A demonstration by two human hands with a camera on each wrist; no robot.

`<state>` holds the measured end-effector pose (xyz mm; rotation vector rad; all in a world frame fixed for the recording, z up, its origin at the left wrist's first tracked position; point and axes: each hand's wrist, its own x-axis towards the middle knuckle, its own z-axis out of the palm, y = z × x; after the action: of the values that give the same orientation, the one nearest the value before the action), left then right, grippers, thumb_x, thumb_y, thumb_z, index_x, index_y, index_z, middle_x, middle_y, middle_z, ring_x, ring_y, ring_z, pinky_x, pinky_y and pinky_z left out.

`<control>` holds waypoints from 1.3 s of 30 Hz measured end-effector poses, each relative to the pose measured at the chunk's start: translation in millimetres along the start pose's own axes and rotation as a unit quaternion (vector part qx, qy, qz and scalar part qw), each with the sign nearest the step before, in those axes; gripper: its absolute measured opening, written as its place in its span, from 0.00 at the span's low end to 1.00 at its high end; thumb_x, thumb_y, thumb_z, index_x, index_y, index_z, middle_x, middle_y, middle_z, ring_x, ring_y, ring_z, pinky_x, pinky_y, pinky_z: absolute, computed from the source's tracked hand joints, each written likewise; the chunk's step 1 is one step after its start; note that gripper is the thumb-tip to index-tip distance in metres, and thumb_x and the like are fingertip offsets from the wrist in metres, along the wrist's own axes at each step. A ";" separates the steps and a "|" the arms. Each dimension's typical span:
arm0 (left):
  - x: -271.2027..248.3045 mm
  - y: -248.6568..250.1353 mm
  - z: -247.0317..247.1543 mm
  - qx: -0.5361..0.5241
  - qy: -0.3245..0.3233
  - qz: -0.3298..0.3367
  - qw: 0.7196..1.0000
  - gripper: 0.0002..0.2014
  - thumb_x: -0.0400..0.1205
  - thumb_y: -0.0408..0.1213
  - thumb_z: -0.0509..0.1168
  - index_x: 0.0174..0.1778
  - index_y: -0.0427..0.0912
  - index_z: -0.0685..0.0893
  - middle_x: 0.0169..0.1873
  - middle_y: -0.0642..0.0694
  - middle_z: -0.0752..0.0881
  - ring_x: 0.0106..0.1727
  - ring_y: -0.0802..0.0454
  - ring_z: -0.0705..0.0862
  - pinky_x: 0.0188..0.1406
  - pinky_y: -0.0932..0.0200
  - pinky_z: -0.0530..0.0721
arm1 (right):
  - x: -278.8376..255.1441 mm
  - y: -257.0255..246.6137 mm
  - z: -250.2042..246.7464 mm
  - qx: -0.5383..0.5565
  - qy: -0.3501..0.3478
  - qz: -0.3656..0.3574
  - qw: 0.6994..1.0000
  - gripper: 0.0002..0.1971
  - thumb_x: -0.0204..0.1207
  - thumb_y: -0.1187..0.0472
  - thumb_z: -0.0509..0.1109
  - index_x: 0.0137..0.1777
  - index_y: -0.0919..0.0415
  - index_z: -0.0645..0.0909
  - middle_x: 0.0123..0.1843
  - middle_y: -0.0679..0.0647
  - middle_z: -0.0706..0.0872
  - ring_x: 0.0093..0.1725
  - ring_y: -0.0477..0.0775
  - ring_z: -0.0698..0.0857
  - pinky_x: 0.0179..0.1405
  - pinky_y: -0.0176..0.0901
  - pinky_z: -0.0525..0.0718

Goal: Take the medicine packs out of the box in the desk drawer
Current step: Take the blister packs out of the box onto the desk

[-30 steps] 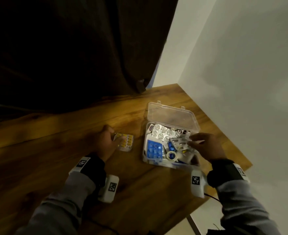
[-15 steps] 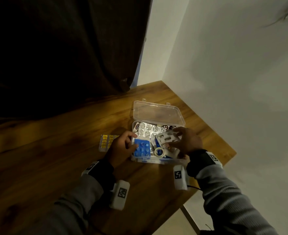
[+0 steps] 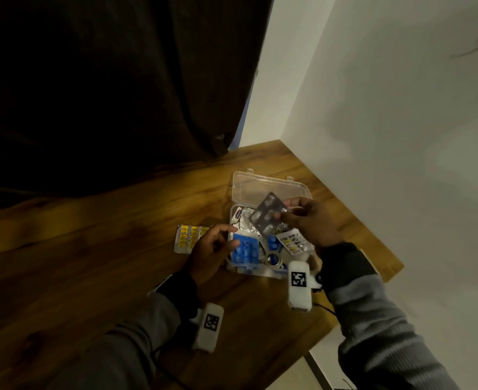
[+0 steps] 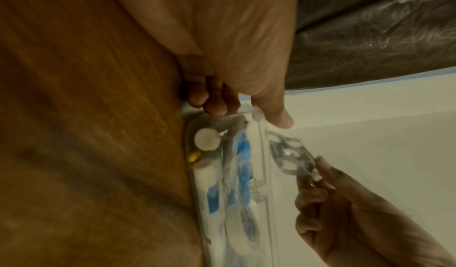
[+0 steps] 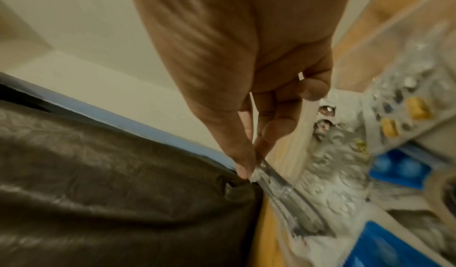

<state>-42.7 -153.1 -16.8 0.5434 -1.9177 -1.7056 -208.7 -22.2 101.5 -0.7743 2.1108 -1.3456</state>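
clear hard plastic, that's the box (image 3: 263, 273), a shallow rectangular case sitting on the wooden desk top (image 3: 91, 263) near the corner where two pale walls meet, its see-through lid (image 3: 268, 187) thrown back flat behind it. inside it's a jumble: a bright blue blister pack (image 3: 246, 250) with round bubbles, crinkled silver foil strips, a ring of clear tape (image 3: 273, 260), and a white strip with dark and yellow capsules (image 3: 295, 243) propped at the right edge. up above the box, the right hand (image 3: 311, 220) pinches a silvery grey blister pack (image 3: 267, 213) by one end between thumb and fingertips, the pack tilted and clear of the contents; the right wrist view shows the grip edge-on, thumb pressed against the foil. the left hand (image 3: 212, 251) hovers at the box's left wall, fingers loosely spread and gently curved, holding nothing; from the left wrist view the fingertips (image 4: 214, 107) sit right at the box rim, though whether they touch it i cannot tell. just left of that hand, flat on the wood, lies a foil pack of yellow capsules (image 3: 188, 237). dark glossy curtain (image 3: 105, 80) hangs behind the desk.
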 end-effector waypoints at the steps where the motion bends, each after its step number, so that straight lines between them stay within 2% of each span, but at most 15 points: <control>1: -0.9 -0.3 -0.4 -0.011 -0.001 0.004 1.000 0.18 0.76 0.54 0.66 0.58 0.52 0.79 0.33 0.42 0.82 0.28 0.62 0.83 0.23 0.71 0.78 | 1.1 1.4 9.1 -0.014 -0.022 0.002 1.000 0.06 0.69 0.66 0.77 0.42 0.56 0.84 0.42 0.51 0.90 0.44 0.50 0.88 0.41 0.38 0.84; 4: -1.9 -2.4 -0.8 -0.021 -0.004 0.006 1.000 0.28 0.74 0.59 0.63 0.69 0.51 0.75 0.30 0.44 0.81 0.25 0.59 0.80 0.23 0.69 0.78 | 6.2 15.6 28.9 -0.156 -0.071 -0.009 0.985 0.04 0.72 0.62 0.76 0.42 0.55 0.84 0.42 0.48 0.88 0.47 0.50 0.86 0.48 0.44 0.85; 7: -0.7 -4.8 -0.8 -0.007 -0.010 0.009 1.000 0.23 0.80 0.45 0.66 0.72 0.55 0.73 0.24 0.55 0.82 0.25 0.61 0.81 0.25 0.68 0.80 | 9.6 29.1 23.6 -0.302 0.010 -0.011 0.953 0.12 0.73 0.52 0.74 0.54 0.54 0.84 0.51 0.47 0.89 0.50 0.49 0.86 0.56 0.44 0.83; 10: -1.2 -2.7 1.1 0.008 -0.009 0.021 1.000 0.20 0.82 0.36 0.63 0.71 0.54 0.73 0.23 0.54 0.81 0.24 0.61 0.81 0.24 0.71 0.79 | 10.5 39.3 11.5 -0.336 0.083 -0.034 0.938 0.19 0.72 0.47 0.73 0.62 0.49 0.81 0.55 0.45 0.90 0.50 0.48 0.88 0.55 0.42 0.85; 15: -2.6 2.8 1.9 0.015 -0.007 0.021 1.000 0.19 0.83 0.35 0.62 0.70 0.49 0.74 0.27 0.50 0.79 0.24 0.63 0.82 0.24 0.74 0.78 | 8.3 38.9 10.6 -0.424 0.053 -0.076 0.901 0.12 0.68 0.41 0.74 0.49 0.42 0.85 0.45 0.40 0.89 0.42 0.40 0.86 0.45 0.38 0.85; 17: -2.3 2.0 2.0 0.017 -0.008 0.018 1.000 0.18 0.83 0.36 0.61 0.70 0.49 0.74 0.28 0.50 0.80 0.25 0.63 0.83 0.25 0.74 0.79 | 2.3 28.6 18.8 -0.421 -0.028 -0.073 0.904 0.12 0.65 0.40 0.76 0.44 0.42 0.84 0.41 0.39 0.87 0.41 0.39 0.83 0.45 0.38 0.83; 19: -2.0 0.1 1.6 0.019 -0.006 0.014 1.000 0.19 0.83 0.37 0.61 0.71 0.48 0.75 0.29 0.50 0.81 0.27 0.64 0.83 0.26 0.73 0.80 | -3.4 21.7 33.4 -0.415 -0.114 -0.015 0.903 0.20 0.61 0.30 0.73 0.44 0.43 0.83 0.44 0.40 0.87 0.44 0.42 0.84 0.48 0.43 0.83; 21: -1.4 -1.8 1.0 0.021 -0.002 0.014 1.000 0.19 0.83 0.38 0.61 0.71 0.48 0.75 0.31 0.52 0.82 0.30 0.66 0.83 0.29 0.73 0.80 | -7.9 20.3 48.0 -0.477 -0.121 -0.004 0.870 0.31 0.55 0.20 0.63 0.48 0.42 0.81 0.49 0.43 0.87 0.49 0.48 0.85 0.50 0.46 0.83; 23: -1.4 -1.0 1.0 0.020 0.001 0.015 1.000 0.18 0.83 0.38 0.61 0.71 0.49 0.76 0.34 0.57 0.81 0.32 0.68 0.83 0.31 0.74 0.80 | -11.5 22.5 58.1 -0.502 -0.097 -0.014 0.859 0.33 0.57 0.20 0.61 0.51 0.44 0.80 0.51 0.46 0.88 0.50 0.52 0.86 0.48 0.46 0.82; 26: -2.7 1.9 1.8 0.005 0.000 0.009 1.000 0.18 0.83 0.37 0.61 0.71 0.47 0.76 0.35 0.59 0.81 0.31 0.68 0.83 0.31 0.75 0.79 | -13.4 21.7 57.6 -0.444 -0.099 0.016 0.890 0.28 0.60 0.26 0.66 0.52 0.45 0.81 0.50 0.46 0.88 0.50 0.51 0.86 0.51 0.47 0.83; 30: -4.6 4.0 1.1 0.003 -0.005 0.004 1.000 0.19 0.84 0.36 0.61 0.71 0.47 0.75 0.33 0.50 0.80 0.29 0.67 0.81 0.27 0.73 0.78 | -15.2 20.5 35.3 -0.331 -0.072 0.031 0.940 0.10 0.70 0.43 0.71 0.39 0.48 0.83 0.42 0.48 0.90 0.42 0.47 0.88 0.50 0.51 0.88; 32: -4.5 4.0 0.8 0.001 -0.007 -0.002 1.000 0.19 0.83 0.36 0.61 0.71 0.47 0.75 0.33 0.47 0.80 0.27 0.66 0.81 0.25 0.73 0.78 | -18.3 18.8 21.7 -0.230 -0.020 0.018 0.973 0.06 0.75 0.54 0.72 0.39 0.54 0.86 0.38 0.53 0.91 0.36 0.46 0.89 0.44 0.48 0.90; 34: -3.9 3.7 1.3 0.002 -0.006 0.000 1.000 0.18 0.83 0.35 0.61 0.71 0.47 0.75 0.33 0.46 0.79 0.26 0.65 0.81 0.24 0.73 0.78 | -24.4 12.5 9.2 -0.080 -0.010 0.048 0.996 0.07 0.77 0.60 0.71 0.44 0.64 0.87 0.37 0.57 0.89 0.28 0.43 0.84 0.29 0.37 0.85; 36: -2.9 1.6 1.8 0.003 -0.002 0.004 1.000 0.18 0.83 0.35 0.61 0.70 0.48 0.76 0.31 0.46 0.79 0.25 0.63 0.81 0.24 0.72 0.78 | -30.2 8.7 -0.5 0.044 -0.024 0.098 0.994 0.10 0.77 0.61 0.70 0.48 0.70 0.85 0.37 0.60 0.85 0.27 0.47 0.78 0.24 0.35 0.75; 39: -1.7 -1.2 1.7 -0.001 0.000 0.006 1.000 0.18 0.83 0.35 0.62 0.70 0.49 0.76 0.31 0.46 0.80 0.26 0.61 0.81 0.24 0.71 0.79 | -33.9 5.7 -9.0 0.099 -0.035 0.123 0.987 0.11 0.77 0.60 0.70 0.51 0.68 0.86 0.42 0.61 0.89 0.34 0.53 0.80 0.26 0.35 0.76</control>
<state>-42.4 -150.9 -18.2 0.5317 -1.9152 -1.6993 -192.1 9.2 103.6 -0.4554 1.9112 -1.3458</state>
